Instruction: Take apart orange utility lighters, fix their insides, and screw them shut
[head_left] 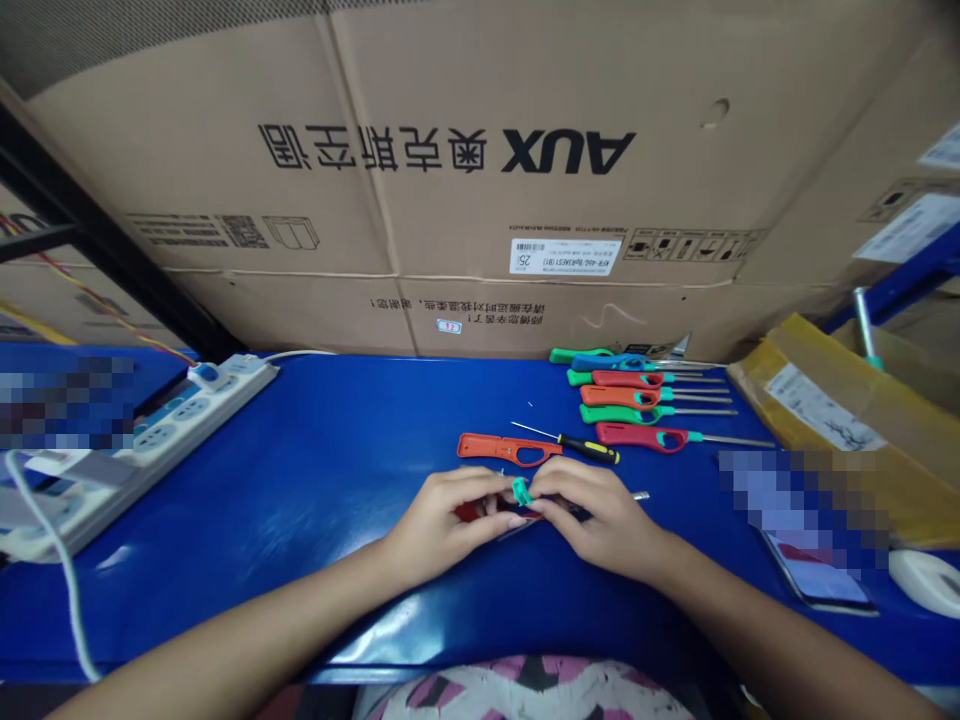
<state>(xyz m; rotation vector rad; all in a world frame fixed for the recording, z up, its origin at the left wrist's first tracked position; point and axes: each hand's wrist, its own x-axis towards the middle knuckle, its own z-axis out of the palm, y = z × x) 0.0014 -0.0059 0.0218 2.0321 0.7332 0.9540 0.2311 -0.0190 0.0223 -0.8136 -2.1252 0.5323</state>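
Note:
Fingers curled, my left hand [450, 515] grips a red lighter shell [466, 511], most of which its fingers cover. My right hand [596, 515] pinches a small green plastic trigger [520, 491] just above that shell, between the fingertips of both hands. A silvery metal tip [640, 496] pokes out beyond my right hand; what it belongs to is mostly hidden. Right behind my hands lies an orange lighter shell half [480, 447]. A black and yellow screwdriver [589, 448] rests against its far side, blade pointing left.
Several long-nosed lighters [630, 436] lie in a row at the back right. A phone [817, 570], a white mouse-like object [926, 580] and a yellow-taped package [840, 430] occupy the right. Left stands a power strip [172, 425] with cables; a large cardboard sheet [450, 220] walls the back.

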